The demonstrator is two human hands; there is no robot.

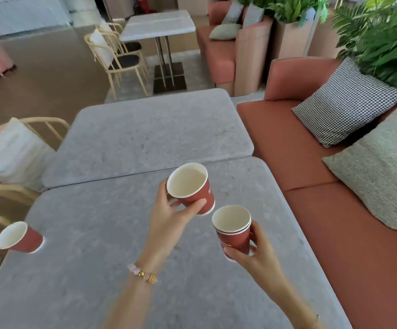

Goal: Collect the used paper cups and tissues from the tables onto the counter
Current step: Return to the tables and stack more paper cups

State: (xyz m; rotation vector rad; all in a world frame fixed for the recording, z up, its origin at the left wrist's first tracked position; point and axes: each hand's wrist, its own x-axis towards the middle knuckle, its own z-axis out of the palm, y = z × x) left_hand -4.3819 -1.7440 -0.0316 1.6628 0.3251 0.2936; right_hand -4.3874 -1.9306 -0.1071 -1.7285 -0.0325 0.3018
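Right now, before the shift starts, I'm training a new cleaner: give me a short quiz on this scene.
1. True or false: the left hand holds a single red cup.
2. What does the right hand hold? A) a tissue B) a nested stack of cups C) nothing
3. How many cups stand unheld on the grey table?
Key: 1 true; 2 B; 3 one, the lone cup near the table's left edge.
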